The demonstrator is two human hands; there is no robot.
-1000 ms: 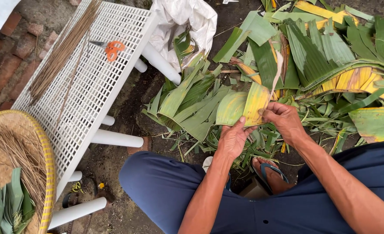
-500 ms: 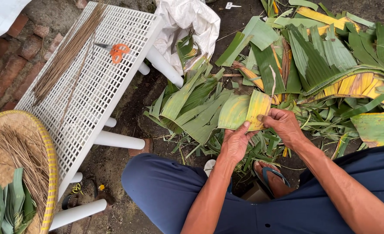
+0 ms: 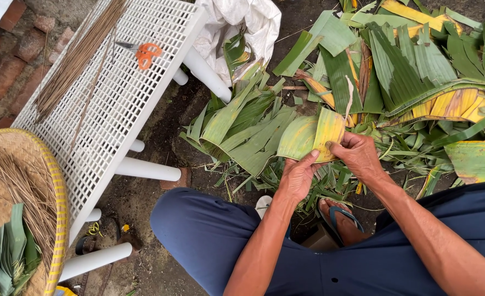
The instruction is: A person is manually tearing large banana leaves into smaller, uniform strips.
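Both my hands hold one piece of banana leaf (image 3: pixel 311 134), green on its left half and yellow on its right. My left hand (image 3: pixel 296 175) grips its lower edge with fingers closed on it. My right hand (image 3: pixel 357 155) pinches the yellow right side, thumb on top. The piece is held above a heap of cut green leaf strips (image 3: pixel 242 129) lying on the dirt ground. My knees in dark blue trousers (image 3: pixel 209 235) are below, and a foot in a sandal (image 3: pixel 341 219) shows between them.
A white perforated plastic rack (image 3: pixel 116 98) stands at left, carrying orange-handled scissors (image 3: pixel 144 53) and a bundle of thin brown sticks (image 3: pixel 75 60). A woven round tray (image 3: pixel 18 164) with sticks and folded leaves sits at bottom left. A white sack (image 3: pixel 242 22) and large banana leaves (image 3: pixel 417 71) lie behind.
Both hands have kept hold of the green-yellow leaf piece; it has shifted slightly, and the view has tilted a little.
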